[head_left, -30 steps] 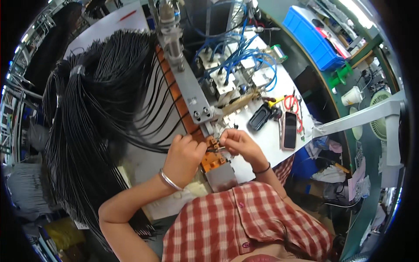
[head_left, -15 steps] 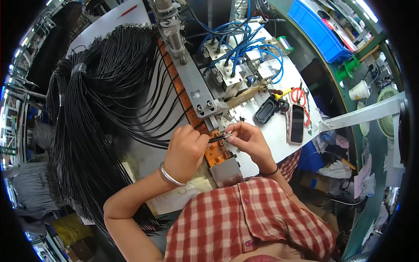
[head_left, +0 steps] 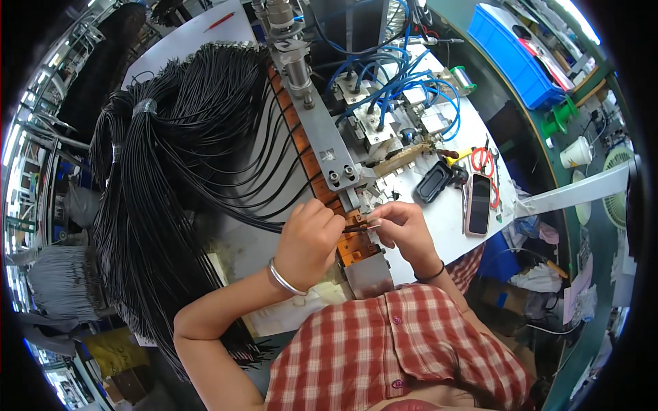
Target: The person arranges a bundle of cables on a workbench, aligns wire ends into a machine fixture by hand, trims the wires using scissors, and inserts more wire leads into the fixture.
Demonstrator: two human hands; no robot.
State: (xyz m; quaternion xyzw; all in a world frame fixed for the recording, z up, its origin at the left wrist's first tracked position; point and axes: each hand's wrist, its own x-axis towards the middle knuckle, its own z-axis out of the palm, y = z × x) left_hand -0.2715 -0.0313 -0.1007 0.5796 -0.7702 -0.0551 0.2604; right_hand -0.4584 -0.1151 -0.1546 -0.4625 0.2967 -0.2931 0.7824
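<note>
My left hand [head_left: 308,236] is closed around a black cable [head_left: 255,220] that runs in from the big bundle of black cables [head_left: 181,147] on the left. The cable's end points right, over the orange slotted rail [head_left: 353,255]. Just right of that rail, my right hand [head_left: 406,236] pinches at the cable's end, where a small light-coloured tip shows between thumb and forefinger; its detail is too small to make out. Farther up the rail, several more black cables lie across the orange strip beside a grey metal press bar [head_left: 322,140].
Pneumatic fixtures with blue air hoses [head_left: 394,103] stand behind my right hand. A black tray [head_left: 434,181], a phone [head_left: 478,204] and red-handled pliers [head_left: 483,161] lie at the right. A metal block [head_left: 370,275] ends the rail near my body; a white arm [head_left: 576,188] reaches in from the right.
The whole view has shifted a little, so everything sits farther right. My right fingers have closed in more tightly at the cable's end; my left hand keeps its hold by the rail.
</note>
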